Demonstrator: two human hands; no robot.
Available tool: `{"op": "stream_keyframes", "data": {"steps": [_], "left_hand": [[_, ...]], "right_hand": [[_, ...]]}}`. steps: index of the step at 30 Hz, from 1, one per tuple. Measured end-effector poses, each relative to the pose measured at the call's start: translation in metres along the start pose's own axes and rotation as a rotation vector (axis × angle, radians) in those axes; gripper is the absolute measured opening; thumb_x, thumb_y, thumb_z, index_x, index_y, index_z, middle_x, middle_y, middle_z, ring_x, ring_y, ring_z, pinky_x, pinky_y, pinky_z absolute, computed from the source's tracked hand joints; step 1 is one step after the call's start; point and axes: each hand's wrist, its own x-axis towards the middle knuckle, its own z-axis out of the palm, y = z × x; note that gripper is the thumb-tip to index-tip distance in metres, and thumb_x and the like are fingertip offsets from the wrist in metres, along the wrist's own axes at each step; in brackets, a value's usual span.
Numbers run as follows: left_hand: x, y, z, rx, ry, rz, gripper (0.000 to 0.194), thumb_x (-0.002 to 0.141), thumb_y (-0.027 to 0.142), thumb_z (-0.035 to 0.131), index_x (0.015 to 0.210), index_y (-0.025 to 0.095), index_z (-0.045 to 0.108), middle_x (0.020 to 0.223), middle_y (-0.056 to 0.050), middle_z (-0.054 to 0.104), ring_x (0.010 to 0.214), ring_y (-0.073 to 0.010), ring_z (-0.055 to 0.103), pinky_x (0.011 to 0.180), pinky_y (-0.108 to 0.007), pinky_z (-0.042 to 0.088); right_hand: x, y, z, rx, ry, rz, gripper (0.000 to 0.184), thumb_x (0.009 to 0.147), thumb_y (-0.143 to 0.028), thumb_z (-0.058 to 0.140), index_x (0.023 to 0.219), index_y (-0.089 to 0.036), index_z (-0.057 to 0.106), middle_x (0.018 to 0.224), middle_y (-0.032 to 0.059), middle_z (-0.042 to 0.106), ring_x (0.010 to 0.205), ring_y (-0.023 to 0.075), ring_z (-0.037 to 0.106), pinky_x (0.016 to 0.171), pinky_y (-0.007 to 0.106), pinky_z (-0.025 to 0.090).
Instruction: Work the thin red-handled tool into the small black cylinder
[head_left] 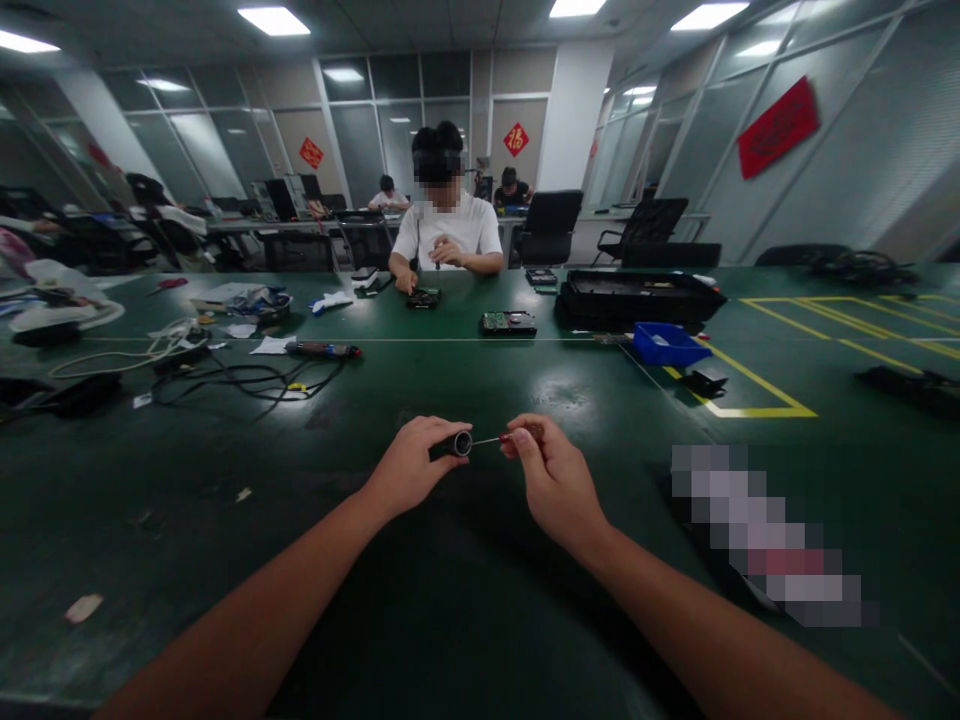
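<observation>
My left hand [416, 460] is closed around a dark cylindrical part [461, 443], whose round, pale-rimmed end faces me and to the right. Most of that part is hidden behind my fingers. Pinched between the thumb and fingers of my right hand [551, 470] is a small screwdriver [504, 438] with a thin metal shaft and some red near its handle. Its shaft points left and its tip is at the rim of the dark part; whether it touches cannot be made out. Both hands are just above the green table [450, 620].
Across the table a person in a white shirt [480, 232] handles a hard drive [424, 298]. Another hard drive [510, 322] lies ahead. To the right are a black housing [637, 298], a blue bin [667, 343] and a pixelated object [757, 535]. Cables [247, 382] and an electric screwdriver [322, 349] lie left.
</observation>
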Motion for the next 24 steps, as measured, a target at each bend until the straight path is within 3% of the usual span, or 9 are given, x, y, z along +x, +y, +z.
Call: {"op": "stream_keyframes", "data": {"steps": [7,16,24], "left_hand": [[0.0001,-0.0004,-0.0004,0.022,-0.016,-0.02,0.041,0.086,0.024,0.074,0.125,0.028,0.066,0.117,-0.003,0.07,0.109,-0.0233,0.06,0.096,-0.041,0.045],[-0.0002,-0.0026,0.0025,0.081,-0.053,-0.002,0.043,0.086,0.024,0.075,0.127,0.029,0.065,0.114,-0.002,0.071,0.104,-0.0226,0.061,0.092,-0.04,0.045],[0.0,-0.0091,0.0049,0.091,-0.103,-0.032,0.044,0.085,0.026,0.074,0.128,0.03,0.064,0.112,-0.002,0.069,0.103,-0.0232,0.06,0.092,-0.04,0.044]], "right_hand": [[0.0019,0.0008,-0.0063,-0.09,0.1,-0.091,0.019,0.102,-0.036,0.044,0.102,-0.022,0.058,0.082,0.002,0.068,0.075,0.0175,0.067,0.07,0.031,0.048],[0.0006,-0.0006,-0.0056,-0.151,-0.007,-0.124,0.016,0.102,-0.032,0.043,0.106,-0.022,0.056,0.087,0.0036,0.071,0.08,0.0187,0.07,0.072,0.031,0.048],[0.0025,-0.0024,-0.0075,-0.253,0.0,-0.119,0.017,0.102,-0.031,0.042,0.102,-0.021,0.056,0.084,0.0035,0.069,0.076,0.0186,0.067,0.07,0.031,0.046]]}}
